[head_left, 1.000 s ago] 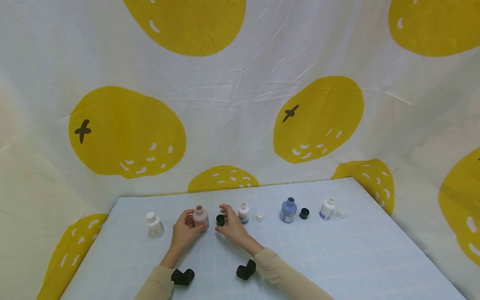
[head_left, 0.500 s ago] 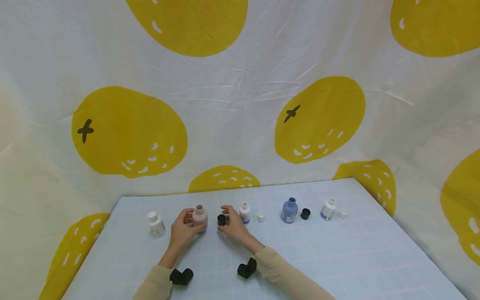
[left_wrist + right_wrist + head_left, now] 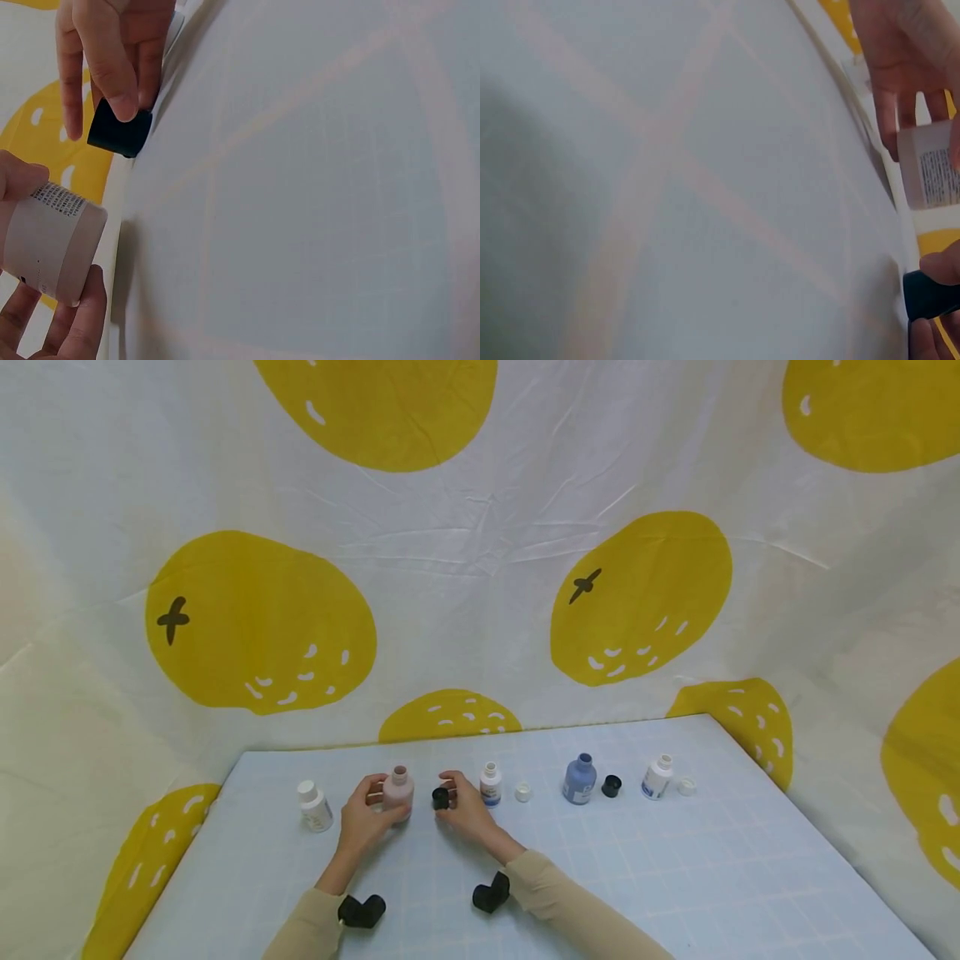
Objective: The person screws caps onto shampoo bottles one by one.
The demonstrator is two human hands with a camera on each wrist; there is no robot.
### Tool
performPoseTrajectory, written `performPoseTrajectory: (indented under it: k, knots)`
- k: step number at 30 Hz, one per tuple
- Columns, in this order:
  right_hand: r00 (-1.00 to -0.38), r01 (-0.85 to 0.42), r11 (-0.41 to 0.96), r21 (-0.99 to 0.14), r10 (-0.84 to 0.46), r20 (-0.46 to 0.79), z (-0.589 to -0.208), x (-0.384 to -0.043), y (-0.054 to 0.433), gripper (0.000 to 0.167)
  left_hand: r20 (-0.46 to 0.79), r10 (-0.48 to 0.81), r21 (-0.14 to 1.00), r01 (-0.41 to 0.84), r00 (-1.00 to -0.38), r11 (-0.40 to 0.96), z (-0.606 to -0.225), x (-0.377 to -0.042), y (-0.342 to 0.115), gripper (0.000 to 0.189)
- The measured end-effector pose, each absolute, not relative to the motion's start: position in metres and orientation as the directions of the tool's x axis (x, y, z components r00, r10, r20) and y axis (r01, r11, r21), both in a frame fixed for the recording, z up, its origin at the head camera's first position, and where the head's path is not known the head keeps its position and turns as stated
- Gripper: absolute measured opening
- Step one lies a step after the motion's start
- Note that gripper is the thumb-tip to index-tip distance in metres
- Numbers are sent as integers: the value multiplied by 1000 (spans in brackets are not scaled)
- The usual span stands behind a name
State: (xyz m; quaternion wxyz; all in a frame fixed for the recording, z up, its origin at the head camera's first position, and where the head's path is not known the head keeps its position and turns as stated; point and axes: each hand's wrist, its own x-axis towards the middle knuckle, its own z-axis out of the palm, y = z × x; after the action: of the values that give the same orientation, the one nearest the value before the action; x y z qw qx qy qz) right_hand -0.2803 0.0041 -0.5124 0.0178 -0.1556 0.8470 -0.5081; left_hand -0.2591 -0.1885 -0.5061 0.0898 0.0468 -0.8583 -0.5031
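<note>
Around the pink bottle, the left hand has its grip closed, thumb and fingers on opposite sides. The bottle stands roughly upright over the left half of the surface, its neck uncapped; whether its base touches is unclear. Just right of it, the right hand pinches a black cap in its grip.

With the neck bare, a tilt from an uneven left-hand hold could spill any contents. The small cap might slip from the fingertips, and a careless sweep of the right hand could topple the slim white bottle to the pink bottle's right.

That white bottle is uncapped, a white cap beside it. Farther right of the pink bottle stand a blue bottle and another white bottle, both uncapped. Left of it, a capped bottle stays sealed. No contents can be made out.
</note>
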Motion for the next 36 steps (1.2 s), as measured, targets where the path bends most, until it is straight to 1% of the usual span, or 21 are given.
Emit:
performPoseTrajectory:
  k: [5, 18, 26, 36]
  knots:
    - [-954, -238, 441, -865, -274, 122, -514, -283, 2, 52, 118, -165, 869, 21, -979, 494, -505, -258, -191, 58]
    - [-955, -246, 477, -844, -266, 128, -518, -283, -2, 42, 89, -162, 868, -3, -983, 497, -506, -257, -195, 58]
    - [-956, -237, 446, -863, -266, 125, -518, -281, -2, 35, 95, -154, 867, 6, -983, 498, -505, -255, -197, 58]
    - [-951, -255, 410, -875, -272, 150, -517, -279, -3, 35, 71, -164, 867, -20, -984, 498, -504, -252, -198, 59]
